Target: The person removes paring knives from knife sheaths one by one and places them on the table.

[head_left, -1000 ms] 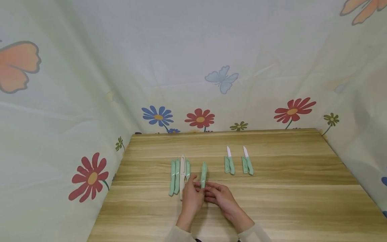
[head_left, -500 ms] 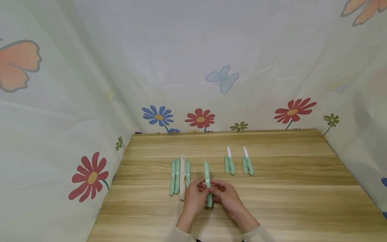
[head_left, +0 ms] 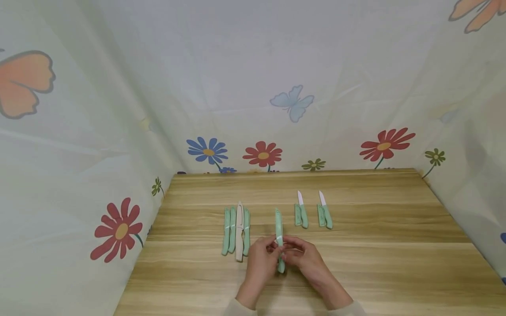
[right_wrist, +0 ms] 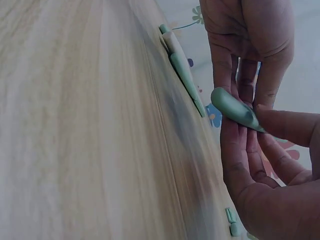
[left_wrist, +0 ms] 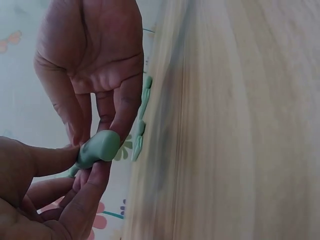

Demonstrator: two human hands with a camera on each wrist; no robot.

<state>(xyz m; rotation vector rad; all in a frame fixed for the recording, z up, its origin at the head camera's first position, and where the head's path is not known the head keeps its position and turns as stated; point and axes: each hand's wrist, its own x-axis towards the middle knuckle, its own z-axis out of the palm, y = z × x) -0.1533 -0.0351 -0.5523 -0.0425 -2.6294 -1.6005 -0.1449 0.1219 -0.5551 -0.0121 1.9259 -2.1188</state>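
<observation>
A wooden tabletop (head_left: 356, 263) sits inside floral, butterfly-printed fabric walls (head_left: 79, 131). Four sheathed knives (head_left: 236, 226) lie grouped left; two bare knives (head_left: 313, 210) with their sheaths lie right. Between them, the left hand (head_left: 261, 261) and right hand (head_left: 306, 259) each pinch one green sheathed knife (head_left: 280, 239), every grip closed on it.

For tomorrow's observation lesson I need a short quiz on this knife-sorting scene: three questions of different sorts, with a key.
1. True or false: both hands hold the sheathed green knife above the wooden table.
2. Multiple choice: how many knives right of the hands lie unsheathed, each with its sheath beside it? A) one B) two C) four
3. Fill in: in the cluster left of the hands, the one knife that is not green is ____.

Key
1. True: the left hand and right hand both pinch it.
2. B: the bare-bladed knives.
3. Cream: the cream knife among the green ones.
</observation>
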